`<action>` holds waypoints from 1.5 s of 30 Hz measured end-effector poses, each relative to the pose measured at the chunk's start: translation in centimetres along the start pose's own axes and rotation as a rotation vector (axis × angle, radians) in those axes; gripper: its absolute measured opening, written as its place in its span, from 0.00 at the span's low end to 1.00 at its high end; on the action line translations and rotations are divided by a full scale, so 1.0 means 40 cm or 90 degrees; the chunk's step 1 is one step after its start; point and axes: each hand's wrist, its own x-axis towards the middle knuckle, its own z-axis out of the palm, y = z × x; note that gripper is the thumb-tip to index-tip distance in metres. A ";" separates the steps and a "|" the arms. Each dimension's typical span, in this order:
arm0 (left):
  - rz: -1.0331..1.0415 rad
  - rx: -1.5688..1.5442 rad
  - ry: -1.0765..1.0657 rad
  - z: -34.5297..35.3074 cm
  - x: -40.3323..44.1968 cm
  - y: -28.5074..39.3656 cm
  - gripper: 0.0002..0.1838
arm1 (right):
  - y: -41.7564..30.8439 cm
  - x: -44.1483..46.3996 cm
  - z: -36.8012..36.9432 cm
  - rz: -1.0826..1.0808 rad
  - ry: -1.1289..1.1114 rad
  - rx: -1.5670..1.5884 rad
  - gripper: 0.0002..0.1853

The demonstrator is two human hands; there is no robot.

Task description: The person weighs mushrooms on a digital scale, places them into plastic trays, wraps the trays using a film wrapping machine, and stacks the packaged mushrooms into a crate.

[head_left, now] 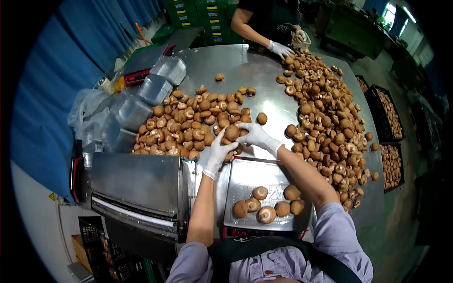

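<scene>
Both of my hands wear white gloves and meet at the right edge of the middle mushroom pile [188, 122]. Between them is a large brown mushroom [231, 132]. My left hand [218, 154] curls around its left side, with more mushrooms under the fingers. From the right, my right hand [259, 137] touches the same mushroom with its fingertips. Nearer my body, a clear plastic tray [240, 191] lies on a metal scale plate [230, 217] and holds several mushrooms [266, 214], some stem up, some cap up.
A larger mushroom heap [330, 127] covers the table's right side. Stacked clear trays [130, 108] stand at the left, behind a metal wrapping machine [137, 184]. Across the metal table [264, 70], a co-worker's gloved hand [281, 49] touches the heap. Mushroom crates [389, 113] stand at the right.
</scene>
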 end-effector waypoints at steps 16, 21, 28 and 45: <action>0.143 0.874 -0.180 0.247 -0.389 0.124 0.32 | -0.070 -0.619 0.054 -0.057 0.109 -0.485 0.37; 0.158 0.859 -0.157 0.225 -0.414 0.161 0.33 | -0.050 -0.653 0.074 -0.116 0.144 -0.571 0.39; 0.117 0.741 -0.058 0.167 -0.430 0.159 0.35 | -0.034 -0.682 0.085 -0.172 0.207 -0.588 0.36; 0.077 0.731 0.250 -0.041 -0.310 -0.079 0.23 | -0.019 -0.728 0.072 -0.175 0.335 -0.475 0.29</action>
